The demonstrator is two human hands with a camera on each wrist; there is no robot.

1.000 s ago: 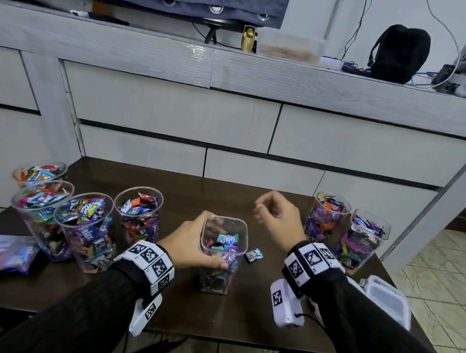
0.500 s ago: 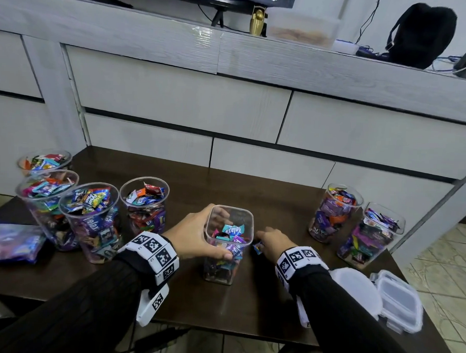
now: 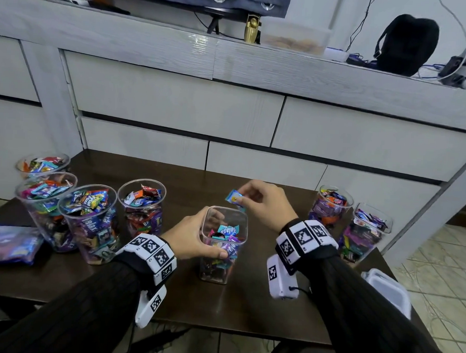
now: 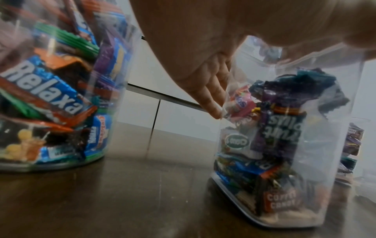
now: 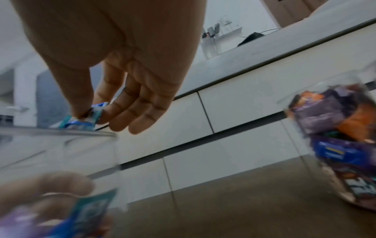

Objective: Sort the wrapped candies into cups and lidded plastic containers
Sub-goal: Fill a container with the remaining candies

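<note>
Candy (image 3: 234, 197) now off table, pinched by R hand (image 3: 265, 205); L hand (image 3: 193, 239) grips container (image 3: 223, 246).

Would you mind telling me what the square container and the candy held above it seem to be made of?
Square container: clear, glossy rigid plastic, apparently; the sweets show through its walls. Candy: a shiny blue printed wrapper, probably plastic film or foil.

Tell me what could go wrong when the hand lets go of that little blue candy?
The right hand pinches the blue candy above the far rim of the square container, not its middle, so it might drop onto the table. The candy pile is high, so it could slide off.
</note>
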